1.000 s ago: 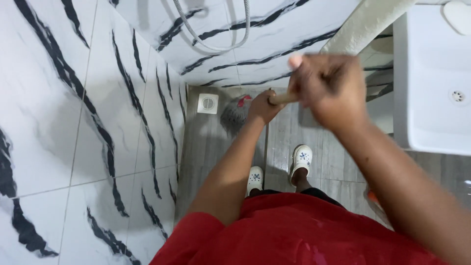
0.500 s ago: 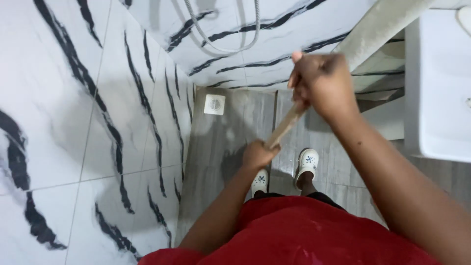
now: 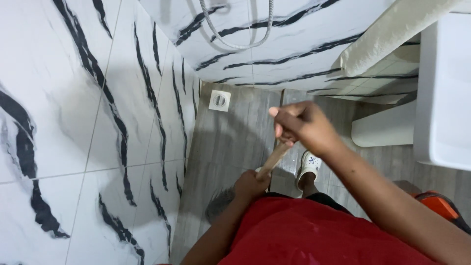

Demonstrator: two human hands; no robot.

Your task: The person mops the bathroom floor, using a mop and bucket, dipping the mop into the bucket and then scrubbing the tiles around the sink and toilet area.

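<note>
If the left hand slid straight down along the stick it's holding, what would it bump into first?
Probably the grey bristles at the stick's lower end, just beyond the left hand, then the grey floor. The wooden stick runs from the right hand down through it. Depth is hard to judge.

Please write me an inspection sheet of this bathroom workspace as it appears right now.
Surface: grey wood-look tile floor with a square white drain near the far wall.
Job's things: wooden handle held at a slant; blurred grey bristle head low beside the left arm.
Clutter: orange object at the right edge, kind unclear.
Hands: left hand closed low on the handle; right hand closed on its upper end.
Cables: grey shower hose looping down the far wall.
Surroundings: white wall tiles with black veins, white basin on the right, pale towel, white clog on one foot, red shirt.
</note>
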